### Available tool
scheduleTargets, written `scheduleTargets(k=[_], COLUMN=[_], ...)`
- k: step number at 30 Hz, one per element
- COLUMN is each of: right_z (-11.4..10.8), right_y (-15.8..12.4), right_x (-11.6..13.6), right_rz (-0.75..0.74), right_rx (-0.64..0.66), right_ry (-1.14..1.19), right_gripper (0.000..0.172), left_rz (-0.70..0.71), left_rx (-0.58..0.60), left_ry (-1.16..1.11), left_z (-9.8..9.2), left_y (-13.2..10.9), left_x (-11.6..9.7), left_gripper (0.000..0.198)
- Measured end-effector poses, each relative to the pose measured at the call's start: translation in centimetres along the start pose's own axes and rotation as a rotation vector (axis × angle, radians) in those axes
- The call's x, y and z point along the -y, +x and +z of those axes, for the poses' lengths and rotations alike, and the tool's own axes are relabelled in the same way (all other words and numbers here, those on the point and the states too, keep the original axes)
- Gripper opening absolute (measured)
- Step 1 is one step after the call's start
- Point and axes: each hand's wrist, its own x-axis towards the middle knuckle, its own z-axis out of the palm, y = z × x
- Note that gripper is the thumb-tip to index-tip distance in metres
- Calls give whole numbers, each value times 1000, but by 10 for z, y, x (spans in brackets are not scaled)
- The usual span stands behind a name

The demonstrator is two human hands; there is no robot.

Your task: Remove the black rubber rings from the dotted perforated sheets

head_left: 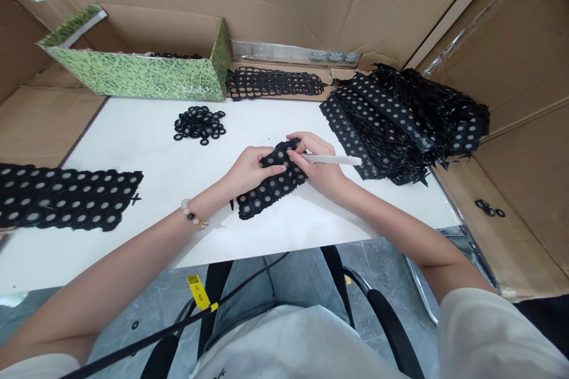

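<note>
A black rubber sheet (271,186) with rows of moulded rings lies slanted on the white table in front of me. My left hand (253,170) grips its left edge, with the thumb across the top. My right hand (317,163) is closed around a white pen-like tool (335,159), its fingertips at the sheet's upper right part. The tool's working tip is hidden by the fingers. Behind the sheet lies a pile of loose black rubber rings (200,123). To the left rests a larger black sheet of moulded rings (66,196).
A green patterned box (146,74) with black pieces inside stands at the back left. Beside it lies a black mesh sheet with holes (275,82). Stacked dotted black sheets (391,121) fill the back right. Cardboard walls (311,0) surround the white table (151,157). A few rings (489,208) lie on cardboard at right.
</note>
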Motion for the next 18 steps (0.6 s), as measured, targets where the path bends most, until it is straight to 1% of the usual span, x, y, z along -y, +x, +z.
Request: scheduleTargets(k=[3, 7, 11, 13, 16, 18], right_z=[-3, -10, -12, -11, -8, -7], right_y=[1, 4, 4, 3, 2, 1], right_x=[1, 5, 5, 5, 5, 7], right_rz=[7, 109, 214, 271, 341, 353], right_rx=[11, 40, 17, 32, 79, 85], right_ry=[31, 145, 203, 207, 199, 202], right_gripper=[26, 29, 30, 30, 31, 31], left_rz=[3, -43, -94, -99, -127, -192], left_rx=[21, 10, -20, -29, -13, 8], left_ry=[25, 80, 23, -2, -29, -52], left_z=[-2, -9, -16, -18, -19, -18], left_y=[2, 5, 8, 9, 10, 9], left_x=[1, 5, 11, 13, 14, 13], left_gripper=[35, 37, 37, 37, 38, 40])
